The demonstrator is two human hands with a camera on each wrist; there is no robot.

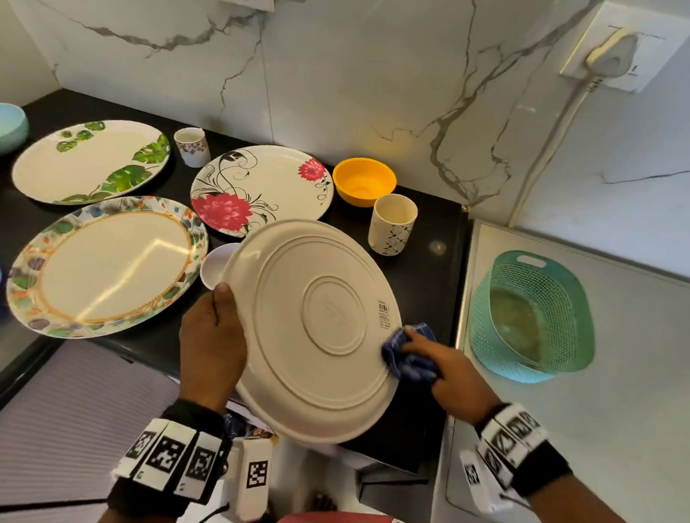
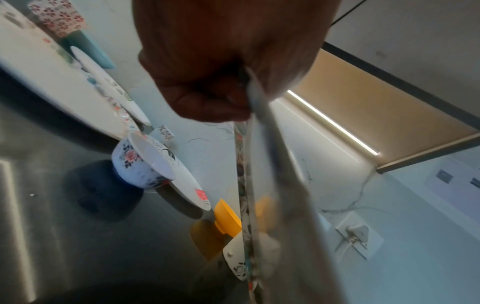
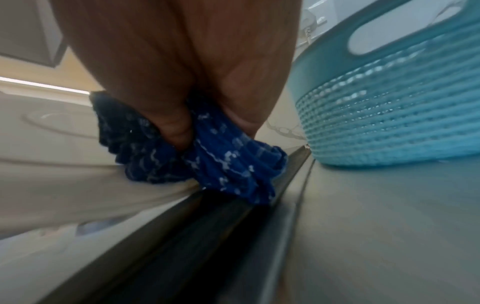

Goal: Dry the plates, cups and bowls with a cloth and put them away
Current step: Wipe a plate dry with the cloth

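Left hand grips tilted plate by its rim, underside up; right hand clutches bunched blue cloth against plate's near-right edge.

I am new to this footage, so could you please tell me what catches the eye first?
A big cream plate, underside up, is held tilted by the left hand while the right hand presses a blue cloth on its rim. Patterned plates lie behind on the black counter, a teal basket at right.

We find the black counter crowded: plates fill its left and middle, the yellow bowl and patterned cup guard the back-right corner. Bare counter remains along the right edge.
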